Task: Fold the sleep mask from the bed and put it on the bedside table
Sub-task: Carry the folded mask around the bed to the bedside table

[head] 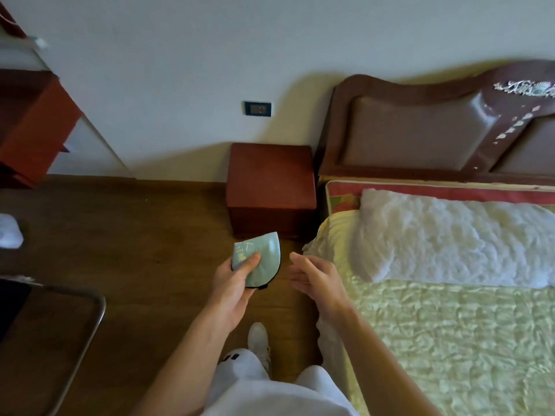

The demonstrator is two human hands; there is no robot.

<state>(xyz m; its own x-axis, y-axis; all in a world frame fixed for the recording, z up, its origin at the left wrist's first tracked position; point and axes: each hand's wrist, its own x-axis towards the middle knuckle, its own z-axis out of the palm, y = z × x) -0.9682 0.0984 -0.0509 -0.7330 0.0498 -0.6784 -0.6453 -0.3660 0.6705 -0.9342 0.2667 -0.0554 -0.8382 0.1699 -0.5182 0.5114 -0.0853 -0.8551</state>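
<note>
A pale green sleep mask (264, 259) with black edging is folded in half and held in my left hand (232, 283), thumb pressed on top. It hangs over the wooden floor, just in front of the reddish-brown bedside table (271, 181). My right hand (315, 277) is a little to the right of the mask, fingers apart and holding nothing, next to the bed's corner. The bed (450, 325) with its pale yellow quilt lies to the right.
A white fluffy pillow (444, 232) lies at the head of the bed under the padded brown headboard (420, 130). A metal-framed chair (54, 331) stands at the lower left. A red-brown cabinet (33, 130) is at the far left. My white shoe (259, 340) is on the floor.
</note>
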